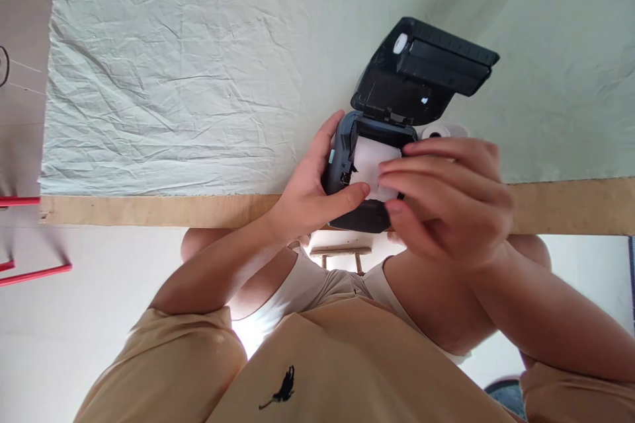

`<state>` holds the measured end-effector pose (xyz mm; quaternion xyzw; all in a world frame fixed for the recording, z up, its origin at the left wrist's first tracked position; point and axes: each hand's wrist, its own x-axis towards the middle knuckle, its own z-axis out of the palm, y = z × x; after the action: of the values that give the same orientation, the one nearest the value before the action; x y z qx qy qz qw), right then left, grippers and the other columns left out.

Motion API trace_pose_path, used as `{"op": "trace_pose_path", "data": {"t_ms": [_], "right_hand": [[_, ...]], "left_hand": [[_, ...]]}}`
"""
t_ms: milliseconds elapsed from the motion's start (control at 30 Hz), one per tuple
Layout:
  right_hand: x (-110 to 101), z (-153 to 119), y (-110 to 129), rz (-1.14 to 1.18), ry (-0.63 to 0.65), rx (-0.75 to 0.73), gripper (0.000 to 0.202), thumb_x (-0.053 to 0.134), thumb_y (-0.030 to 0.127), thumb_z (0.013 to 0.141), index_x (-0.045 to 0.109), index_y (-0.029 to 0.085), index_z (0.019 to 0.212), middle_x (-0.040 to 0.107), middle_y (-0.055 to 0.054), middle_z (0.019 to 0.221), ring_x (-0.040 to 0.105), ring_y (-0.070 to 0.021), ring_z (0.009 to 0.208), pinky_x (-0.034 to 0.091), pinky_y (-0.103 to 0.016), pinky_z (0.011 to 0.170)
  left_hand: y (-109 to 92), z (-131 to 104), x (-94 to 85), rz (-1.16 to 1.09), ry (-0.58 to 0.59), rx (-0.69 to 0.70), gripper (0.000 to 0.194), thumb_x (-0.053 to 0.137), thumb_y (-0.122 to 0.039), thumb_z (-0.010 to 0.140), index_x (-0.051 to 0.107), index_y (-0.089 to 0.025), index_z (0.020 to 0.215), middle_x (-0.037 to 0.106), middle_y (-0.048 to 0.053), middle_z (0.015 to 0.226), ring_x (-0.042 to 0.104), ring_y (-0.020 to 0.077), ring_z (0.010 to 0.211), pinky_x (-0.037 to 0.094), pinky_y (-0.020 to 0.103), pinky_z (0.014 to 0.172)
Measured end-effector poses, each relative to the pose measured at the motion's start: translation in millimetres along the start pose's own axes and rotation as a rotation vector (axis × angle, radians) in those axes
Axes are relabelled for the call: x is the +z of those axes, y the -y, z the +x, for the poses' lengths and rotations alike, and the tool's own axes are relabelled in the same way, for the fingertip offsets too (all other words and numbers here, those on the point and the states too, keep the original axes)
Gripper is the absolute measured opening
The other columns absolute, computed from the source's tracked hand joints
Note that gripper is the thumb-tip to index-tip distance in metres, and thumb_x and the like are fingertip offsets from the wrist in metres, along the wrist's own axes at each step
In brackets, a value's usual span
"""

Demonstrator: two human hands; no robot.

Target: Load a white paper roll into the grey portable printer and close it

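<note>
A dark portable receipt printer point(342, 145) sits at the table's near edge with its black lid point(397, 79) swung up and back. A white paper roll point(370, 158) lies in its compartment. My left hand point(315, 178) is closed around the printer's left side, its thumb reaching over onto the paper. From the right, my right hand point(451, 195) has its bent fingertips and thumb at the right end of the roll, gripping there. Part of the printer's right side is hidden by this hand.
Just behind my right hand, spare white paper rolls point(444, 131) are partly visible. A wrinkled pale cloth point(173, 79) covers the table, leaving a bare wooden front edge point(149, 211). Red-framed objects point(34, 274) show at the far left. A wooden stool point(342, 252) is visible below the table.
</note>
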<state>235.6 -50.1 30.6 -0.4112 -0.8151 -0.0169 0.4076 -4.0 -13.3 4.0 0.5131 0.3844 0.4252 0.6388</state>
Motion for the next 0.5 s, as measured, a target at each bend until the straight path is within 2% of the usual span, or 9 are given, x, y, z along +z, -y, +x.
{"op": "trace_pose_path", "data": {"t_ms": [67,100,167,233,300,333,400,433,500], "right_hand": [[-2,-1,-4,-0.063,-0.134,0.056,0.015,0.067,0.036,0.119,0.080,0.040,0.127,0.092,-0.001,0.108,0.092,-0.0323,0.106,0.073,-0.057,0.095],[-3,0,-6,-0.078,-0.191,0.102,0.021,0.066,0.037,0.119,0.079,0.041,0.134,0.089,-0.003,0.112,0.090,-0.0337,0.107,0.073,-0.059,0.097],[-7,2,-12,-0.062,-0.240,0.184,0.042,0.066,0.042,0.117,0.074,0.045,0.158,0.085,-0.007,0.133,0.089,-0.0397,0.125,0.074,-0.067,0.108],[-11,5,-18,-0.014,-0.178,0.239,0.062,0.063,0.048,0.119,0.060,0.050,0.181,0.078,-0.010,0.159,0.082,-0.0472,0.155,0.070,-0.076,0.124],[-14,7,-22,0.017,-0.106,0.233,0.068,0.057,0.054,0.123,0.049,0.054,0.190,0.071,-0.011,0.174,0.076,-0.0483,0.167,0.069,-0.076,0.129],[-15,7,-23,0.021,-0.091,0.237,0.065,0.054,0.055,0.126,0.047,0.057,0.191,0.070,-0.009,0.175,0.078,-0.0460,0.166,0.070,-0.074,0.128],[-15,5,-22,0.024,-0.126,0.253,0.056,0.051,0.056,0.129,0.052,0.059,0.185,0.074,-0.007,0.166,0.085,-0.0407,0.153,0.073,-0.069,0.125],[-15,4,-21,0.024,-0.169,0.258,0.052,0.051,0.057,0.129,0.057,0.057,0.180,0.078,-0.007,0.156,0.089,-0.0393,0.144,0.073,-0.069,0.124],[-13,1,-19,0.040,-0.174,0.265,0.045,0.048,0.053,0.130,0.064,0.053,0.171,0.085,-0.006,0.132,0.092,-0.0380,0.128,0.075,-0.067,0.119]], "left_hand": [[-1,0,0.1,0.012,0.007,-0.043,0.111,0.114,-0.073,0.085,0.067,-0.034,0.178,0.085,0.013,0.163,0.085,0.0472,0.154,0.076,0.061,0.125],[-1,0,-0.2,0.015,0.017,-0.055,0.113,0.113,-0.074,0.085,0.066,-0.034,0.179,0.087,0.012,0.157,0.088,0.0459,0.147,0.078,0.059,0.119],[0,1,-1.6,0.023,0.043,-0.064,0.115,0.112,-0.075,0.085,0.064,-0.036,0.182,0.090,0.009,0.144,0.092,0.0424,0.135,0.080,0.054,0.108],[2,1,-3.2,0.028,0.063,-0.054,0.118,0.114,-0.075,0.081,0.065,-0.037,0.181,0.091,0.008,0.138,0.092,0.0406,0.128,0.080,0.052,0.104],[4,1,-4.4,0.026,0.063,-0.045,0.121,0.117,-0.075,0.077,0.066,-0.037,0.180,0.090,0.008,0.140,0.092,0.0405,0.129,0.079,0.052,0.106],[5,1,-4.8,0.024,0.057,-0.044,0.122,0.117,-0.075,0.076,0.067,-0.037,0.180,0.090,0.008,0.140,0.092,0.0406,0.129,0.079,0.052,0.106],[6,-1,-5.6,0.020,0.045,-0.050,0.119,0.117,-0.072,0.079,0.066,-0.038,0.181,0.090,0.007,0.135,0.092,0.0394,0.124,0.079,0.050,0.102],[7,-1,-6.2,0.021,0.046,-0.053,0.118,0.116,-0.070,0.081,0.065,-0.038,0.182,0.090,0.006,0.132,0.092,0.0380,0.120,0.078,0.049,0.098],[10,-2,-8.1,0.021,0.065,-0.054,0.118,0.115,-0.067,0.085,0.062,-0.038,0.185,0.090,0.006,0.132,0.093,0.0359,0.113,0.079,0.047,0.093]]}}
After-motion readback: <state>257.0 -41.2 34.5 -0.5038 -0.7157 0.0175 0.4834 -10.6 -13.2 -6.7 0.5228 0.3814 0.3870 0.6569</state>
